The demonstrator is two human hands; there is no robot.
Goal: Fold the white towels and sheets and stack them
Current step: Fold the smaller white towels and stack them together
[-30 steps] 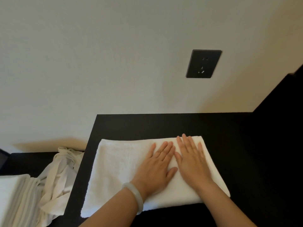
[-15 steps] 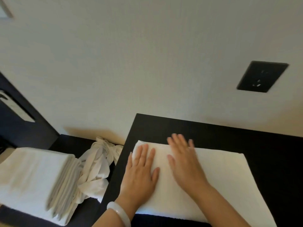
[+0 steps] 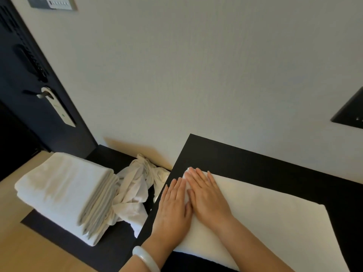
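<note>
Pale plaster wall point(image 3: 196, 75) backs a black matte bench point(image 3: 255, 163) where a folded white terry towel point(image 3: 275, 222) lies flat, its left end under both grips. Left of the grips, on a lower dark ledge point(image 3: 117, 252), sits a neat stack of folded white towels point(image 3: 64, 189). Between that stack and the grips lies a crumpled white sheet point(image 3: 135, 185), not yet folded. The left grip point(image 3: 172, 211) and right grip point(image 3: 206, 195) rest side by side, touching, fingers straight and flat, pressing the towel and clasping nothing. A pale bangle point(image 3: 145, 258) circles the left wrist. Smoothing appears to be the step in hand. Next, the towel likely needs lifting whole, leftward onto the stack, without springing its folds.
</note>
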